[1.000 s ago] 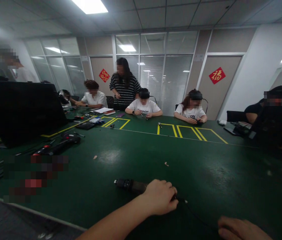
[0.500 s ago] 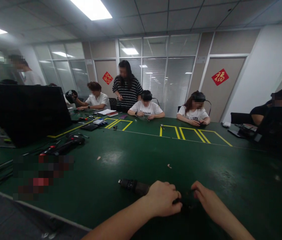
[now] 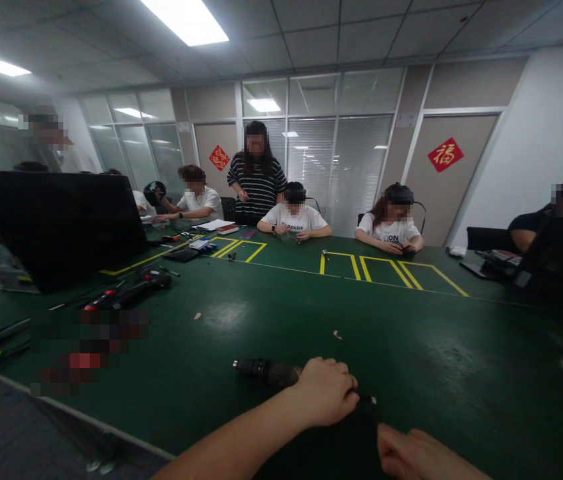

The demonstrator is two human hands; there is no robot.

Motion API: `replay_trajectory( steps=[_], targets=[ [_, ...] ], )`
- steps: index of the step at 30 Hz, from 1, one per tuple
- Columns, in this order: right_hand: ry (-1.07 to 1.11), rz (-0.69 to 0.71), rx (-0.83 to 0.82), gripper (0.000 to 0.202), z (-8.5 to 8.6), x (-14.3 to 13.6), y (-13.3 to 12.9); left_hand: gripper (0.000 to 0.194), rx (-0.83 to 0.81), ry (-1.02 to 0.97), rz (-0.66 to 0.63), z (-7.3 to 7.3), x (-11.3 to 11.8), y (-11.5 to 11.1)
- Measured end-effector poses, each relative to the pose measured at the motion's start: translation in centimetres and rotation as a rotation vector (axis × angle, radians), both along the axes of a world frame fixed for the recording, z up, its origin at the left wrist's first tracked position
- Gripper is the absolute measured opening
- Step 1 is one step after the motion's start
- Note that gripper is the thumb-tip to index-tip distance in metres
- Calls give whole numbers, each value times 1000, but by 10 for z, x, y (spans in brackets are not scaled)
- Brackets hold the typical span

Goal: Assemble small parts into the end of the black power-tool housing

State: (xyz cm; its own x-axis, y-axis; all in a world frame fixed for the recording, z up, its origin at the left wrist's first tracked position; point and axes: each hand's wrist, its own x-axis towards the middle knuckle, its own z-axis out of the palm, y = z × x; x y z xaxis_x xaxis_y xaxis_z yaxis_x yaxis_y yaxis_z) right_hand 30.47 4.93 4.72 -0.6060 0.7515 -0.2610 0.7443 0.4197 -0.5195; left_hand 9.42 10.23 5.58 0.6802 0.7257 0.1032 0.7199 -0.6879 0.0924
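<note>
Clasping rear of power tool point(image 3: 270, 373) in your left hand point(image 3: 326, 392), likely steadying it flat on table point(image 3: 281, 310) before you; right hand point(image 3: 406, 450) curled near tool's tail, cannot tell whether gripping anything.

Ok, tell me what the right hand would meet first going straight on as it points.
Probably the left hand, which grips the electric screwdriver, though depth is hard to judge in this view.

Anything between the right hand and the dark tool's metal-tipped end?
Yes: the left hand, gripping the dark tool, sits between the right hand and its metal-tipped end. No other obstruction visible there.
</note>
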Motion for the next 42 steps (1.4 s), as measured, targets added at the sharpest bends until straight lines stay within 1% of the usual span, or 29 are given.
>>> replay_trajectory(
  steps=[3,5,7,8,10,12,14,17,19,21,24,28,30,34,37,40,42],
  targets=[
    [-128,-133,158,19,-20,17,11,27,-36,-63,38,-1,1,-2],
    [-134,-173,244,16,-28,29,19,27,-59,-68,60,0,1,-3],
    [-57,-219,292,11,-35,35,27,25,-77,-66,61,0,1,-4],
    [6,-270,308,10,-39,34,31,24,-82,-69,57,-1,1,-4],
    [156,-406,338,20,-48,27,39,23,-81,-87,53,-3,1,-4],
    [247,-486,355,26,-54,14,44,22,-65,-120,47,-7,1,-4],
    [262,-451,317,23,-53,1,45,21,-45,-156,52,-11,1,-4],
    [298,-322,204,16,-40,-11,43,17,-22,-197,71,-16,2,-4],
    [352,-278,132,16,-31,-11,43,16,-24,-214,81,-16,2,-5],
    [403,-275,91,20,-27,-7,45,18,-47,-232,87,-14,2,-6],
    [445,-279,88,23,-30,0,48,20,-86,-251,98,-9,2,-7],
    [459,-264,30,22,-40,0,47,9,-104,-241,161,-6,5,-10],
    [467,-273,3,19,-42,-2,45,9,-96,-241,170,-6,6,-11],
    [515,-285,-19,15,-38,-2,42,13,-100,-276,158,-8,4,-10],
    [548,-276,-11,18,-36,0,41,16,-103,-278,118,-8,-1,-9],
    [550,-292,18,21,-36,-1,41,13,-95,-264,54,-7,-3,-10],
    [535,-295,27,23,-35,-3,40,14,-84,-259,67,-7,-2,-11]
  ],
)
